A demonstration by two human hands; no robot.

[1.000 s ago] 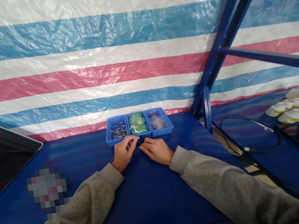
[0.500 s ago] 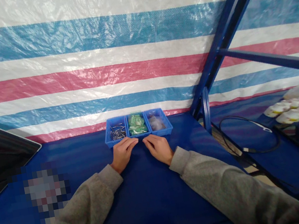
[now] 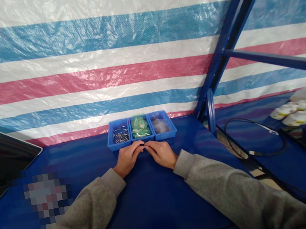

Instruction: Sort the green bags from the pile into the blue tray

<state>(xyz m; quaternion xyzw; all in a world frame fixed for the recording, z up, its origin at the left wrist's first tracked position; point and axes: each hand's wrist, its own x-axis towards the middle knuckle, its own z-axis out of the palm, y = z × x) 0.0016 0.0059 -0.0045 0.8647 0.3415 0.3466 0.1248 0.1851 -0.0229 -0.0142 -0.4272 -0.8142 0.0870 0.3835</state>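
Above the worktop (image 3: 158,212), the left hand (image 3: 128,160) and right hand (image 3: 161,154) are closed, fingertips meeting; whether either grips a small part cannot be told. Just beyond them, three adjoining blue bins hold, left to right, loose metal parts (image 3: 120,136), a green bag (image 3: 140,125) and a clear bag (image 3: 160,125), before a striped sheet (image 3: 104,75)

Three blue bins (image 3: 120,145), two hands (image 3: 129,159).
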